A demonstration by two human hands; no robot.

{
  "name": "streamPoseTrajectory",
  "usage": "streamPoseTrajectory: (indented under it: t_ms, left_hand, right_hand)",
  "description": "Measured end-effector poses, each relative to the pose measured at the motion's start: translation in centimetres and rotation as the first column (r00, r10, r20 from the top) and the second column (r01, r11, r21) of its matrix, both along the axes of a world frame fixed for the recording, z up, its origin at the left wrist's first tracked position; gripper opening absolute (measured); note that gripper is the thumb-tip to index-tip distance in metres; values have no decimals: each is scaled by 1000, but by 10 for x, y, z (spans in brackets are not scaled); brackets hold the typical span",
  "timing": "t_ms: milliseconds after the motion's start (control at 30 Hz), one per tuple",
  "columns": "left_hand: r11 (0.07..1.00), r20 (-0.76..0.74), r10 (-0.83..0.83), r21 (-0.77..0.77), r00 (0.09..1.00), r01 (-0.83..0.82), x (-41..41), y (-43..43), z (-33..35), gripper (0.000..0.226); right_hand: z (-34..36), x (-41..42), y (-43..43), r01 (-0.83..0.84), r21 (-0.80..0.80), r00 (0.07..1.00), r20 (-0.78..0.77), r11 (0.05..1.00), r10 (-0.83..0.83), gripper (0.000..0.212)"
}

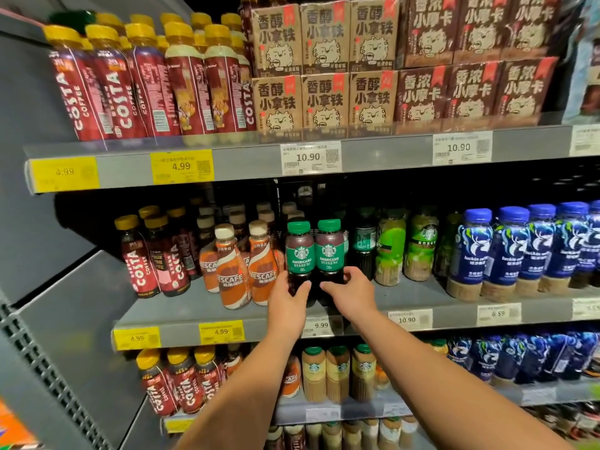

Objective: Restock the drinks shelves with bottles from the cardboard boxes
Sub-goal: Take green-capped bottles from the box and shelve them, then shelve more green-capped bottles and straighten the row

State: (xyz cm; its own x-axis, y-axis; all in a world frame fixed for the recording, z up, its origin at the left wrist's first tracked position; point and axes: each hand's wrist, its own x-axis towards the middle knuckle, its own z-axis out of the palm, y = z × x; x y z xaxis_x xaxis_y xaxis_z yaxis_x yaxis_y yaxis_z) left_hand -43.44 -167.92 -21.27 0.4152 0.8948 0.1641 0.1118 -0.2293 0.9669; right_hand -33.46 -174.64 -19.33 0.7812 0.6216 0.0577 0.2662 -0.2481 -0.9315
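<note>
On shelf (406, 298), left hand (287, 302), right hand (352, 293) grip bottles (300, 253).

the americano bottles (300, 256) stood side by side, touching, at the front of the middle shelf (422, 298). the left hand (287, 300) gripped the base of the left one, and the right hand (352, 292) gripped the base of the right one. just left of them stood nescafe bottles (232, 277), and costa bottles (143, 271) further left. more bottles stood in rows behind them. to their right stood starbucks bottles (422, 251), then luckin bottles (506, 254) well beyond. above them, on the next shelf, sat stacked cartons (324, 99), with upper costa bottles (113, 89) to the left. below them stood lower starbucks bottles (337, 375), with lower costa bottles (181, 384) to the left.
</note>
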Motion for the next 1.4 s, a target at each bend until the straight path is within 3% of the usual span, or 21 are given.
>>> streamPoseTrajectory:
  t_ms: [67,133,233,333,433,500,600,900,1100,1233,1400]
  left_hand:
    - [999,-64,27,26,998,-26,-7,-2,1,40]
    - [987,-227,69,158,971,-33,-16,-6,6,42]
    - [929,-519,107,356,848,101,-31,-17,14,41]
    - [865,-708,129,422,694,270,-46,-27,18,30]
    - [835,-788,155,427,596,346,-62,-36,20,25]
    - [821,-835,155,407,529,401,-74,-43,20,26]
    - [802,-864,136,383,484,458,-97,-51,15,24]
    - [734,-880,80,370,468,570,-199,-58,-21,23]
    - [735,-928,-52,214,368,644,-241,-71,-72,25]
    - [761,-919,-129,150,373,632,-256,-86,-119,18]
    - [772,-931,-239,-9,276,636,-262,-102,-191,27]
  right_hand:
    - [3,-1,-4,10,-74,1000,23,997,-8,39]
    - [4,-1,-8,10,-127,998,68,992,-1,26]
    - [5,-5,-18,-13,-188,987,155,982,43,9]
    - [6,-15,-31,-78,-309,939,298,948,174,3]
    - [6,-33,-45,-79,-517,798,479,852,365,18]
    - [2,-50,-55,-62,-632,753,478,772,452,24]
    - [-8,-79,-66,-53,-715,759,425,698,493,31]
    - [-48,-196,-87,10,-789,793,381,614,476,35]
    - [-98,-248,-105,-53,-832,847,255,552,467,24]
    - [-142,-267,-124,-86,-875,856,180,477,485,32]
    - [-208,-269,-137,-205,-904,874,4,376,487,30]
